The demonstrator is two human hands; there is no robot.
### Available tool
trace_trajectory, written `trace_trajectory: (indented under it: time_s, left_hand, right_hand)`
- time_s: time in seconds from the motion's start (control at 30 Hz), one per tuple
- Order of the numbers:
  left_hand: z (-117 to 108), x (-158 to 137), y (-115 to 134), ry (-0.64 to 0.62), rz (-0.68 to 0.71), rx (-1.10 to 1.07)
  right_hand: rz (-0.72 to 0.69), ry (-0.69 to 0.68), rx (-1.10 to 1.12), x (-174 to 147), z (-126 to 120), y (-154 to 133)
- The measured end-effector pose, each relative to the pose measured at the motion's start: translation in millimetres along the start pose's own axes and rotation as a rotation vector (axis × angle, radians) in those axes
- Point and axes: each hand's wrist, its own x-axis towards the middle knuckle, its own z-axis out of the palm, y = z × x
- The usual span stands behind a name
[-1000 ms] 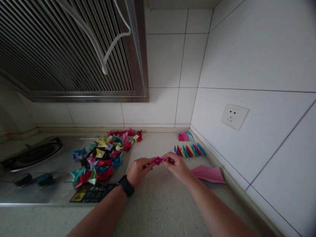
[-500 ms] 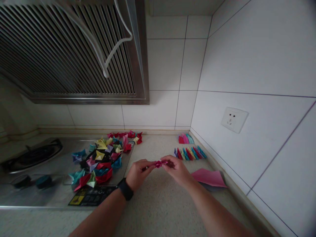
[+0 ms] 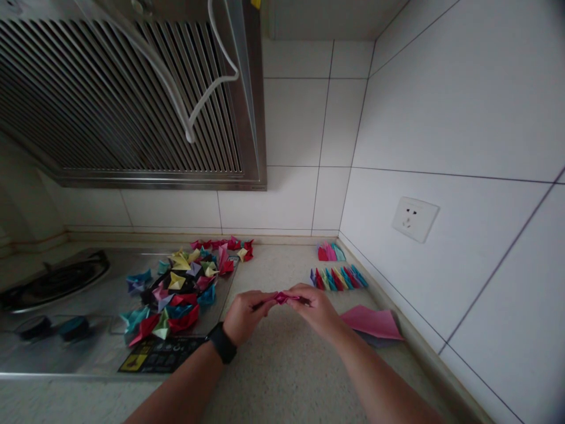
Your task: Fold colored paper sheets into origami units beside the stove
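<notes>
Between my hands, just above the worktop, is a small folded pink origami paper piece point(image 3: 281, 298). My left hand point(image 3: 247, 315) pinches its left end, and a dark watch sits on that wrist. On the other side, my right hand point(image 3: 315, 309) grips the right end with thumb and fingers. Fingers cover much of the paper, so its exact shape is hard to make out. To the right of my right hand lie flat pink paper sheets point(image 3: 373, 323). Beyond it stands a row of narrow folded paper pieces point(image 3: 339, 279) in several colours, with a smaller group point(image 3: 331, 252) behind.
A heap of colourful origami pieces point(image 3: 179, 281) covers part of the gas stove point(image 3: 95, 347) on the left. Above the stove hangs a range hood point(image 3: 168, 179) with a white cable point(image 3: 176, 106). A wall socket point(image 3: 415, 219) is on the tiled right wall.
My hands have drawn slightly closer around the pink paper, and more of it is covered by the fingers. The camera view has tilted up a little.
</notes>
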Motion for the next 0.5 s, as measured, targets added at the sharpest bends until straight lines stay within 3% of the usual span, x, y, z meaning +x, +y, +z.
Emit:
trace_trajectory:
  time_s: [0.3,0.5]
  left_hand:
    - [5.2,0.4,-5.3,-0.038,-0.115,-0.045]
    - [12.8,-1.2,-8.3,-0.093,-0.185,0.140]
  right_hand:
    - [-0.004,0.001,-0.062,-1.1,1.8,-1.0]
    - [0.206,0.054,-0.128,-2.4,12.0,25.2]
